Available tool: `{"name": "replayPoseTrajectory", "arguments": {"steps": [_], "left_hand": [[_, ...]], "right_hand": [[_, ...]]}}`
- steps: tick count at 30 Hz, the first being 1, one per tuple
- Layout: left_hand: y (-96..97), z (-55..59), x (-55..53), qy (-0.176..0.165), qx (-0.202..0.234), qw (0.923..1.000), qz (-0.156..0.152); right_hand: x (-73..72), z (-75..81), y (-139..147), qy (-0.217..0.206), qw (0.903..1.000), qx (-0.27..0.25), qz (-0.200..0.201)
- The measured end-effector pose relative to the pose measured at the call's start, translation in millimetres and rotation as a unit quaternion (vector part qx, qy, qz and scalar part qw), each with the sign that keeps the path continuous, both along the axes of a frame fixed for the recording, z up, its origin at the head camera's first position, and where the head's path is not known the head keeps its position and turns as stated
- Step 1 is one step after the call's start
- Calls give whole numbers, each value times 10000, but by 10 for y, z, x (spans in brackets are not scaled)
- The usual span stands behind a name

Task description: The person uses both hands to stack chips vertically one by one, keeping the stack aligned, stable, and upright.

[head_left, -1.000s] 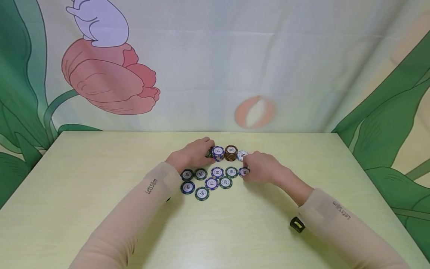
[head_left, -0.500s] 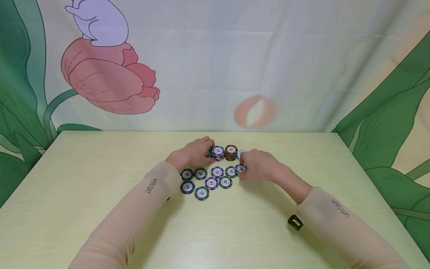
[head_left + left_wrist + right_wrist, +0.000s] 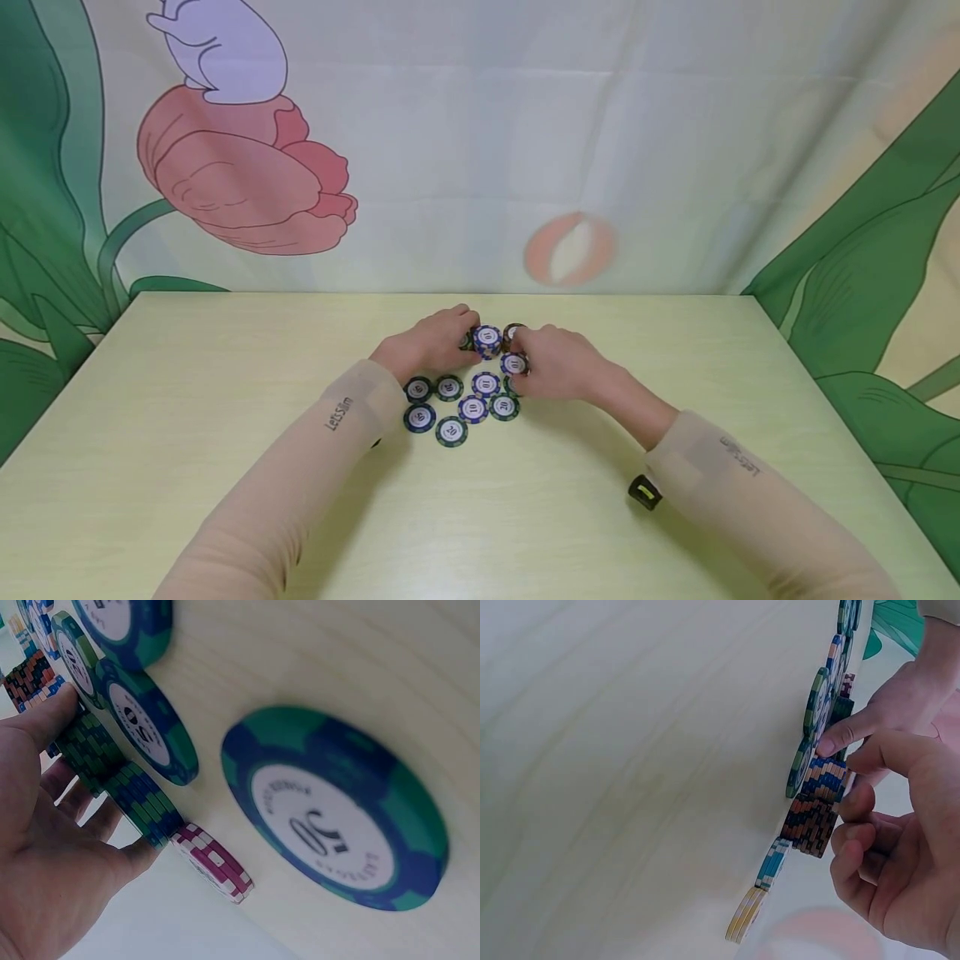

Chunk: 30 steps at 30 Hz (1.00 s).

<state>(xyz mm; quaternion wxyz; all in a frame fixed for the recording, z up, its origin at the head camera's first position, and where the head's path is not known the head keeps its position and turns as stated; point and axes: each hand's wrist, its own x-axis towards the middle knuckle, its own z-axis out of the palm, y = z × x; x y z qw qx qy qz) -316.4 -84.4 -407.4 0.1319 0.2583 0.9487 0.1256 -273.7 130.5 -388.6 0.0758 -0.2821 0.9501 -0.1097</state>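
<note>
My left hand (image 3: pixel 431 342) is around a stack of green poker chips (image 3: pixel 90 754), thumb on the near side and fingers behind. Beside it stands a stack of blue poker chips (image 3: pixel 487 340), then a brown stack (image 3: pixel 513 333) partly covered by my right hand (image 3: pixel 562 362). That hand pinches one blue poker chip (image 3: pixel 514 364) marked 10, held above the table just in front of the stacks. Loose chips lie flat nearer me, among them a blue 10 chip (image 3: pixel 473 409) and a green 20 chip (image 3: pixel 452 432).
In the left wrist view, a blue-green stack (image 3: pixel 142 802) and a short purple stack (image 3: pixel 214 859) continue the row. A light blue stack (image 3: pixel 772 862) and a yellow stack (image 3: pixel 746 915) form its other end. A printed curtain (image 3: pixel 450 167) hangs behind the table (image 3: pixel 225 375).
The right hand has lifted the blue chip off the table and carried it left, toward the blue stack. My left hand stays in place around the green stack.
</note>
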Motion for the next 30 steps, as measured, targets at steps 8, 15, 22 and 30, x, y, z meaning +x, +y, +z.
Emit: {"name": "replayPoseTrajectory", "arguments": {"steps": [8, 15, 22, 30], "left_hand": [[-5, 9, 5, -20, -13, 10000, 66], [-7, 1, 3, 66, 27, 10000, -6], [-10, -13, -7, 86, 32, 10000, -32], [-23, -27, -2, 274, 39, 9995, -142]], "right_hand": [[-24, -12, -110, 132, 9994, -308, -5], [-39, -4, -204, 164, 9993, -340, -80], [-79, -32, -271, 268, 9989, -327, -194], [-123, -106, -316, 410, 9984, -248, -306]]}}
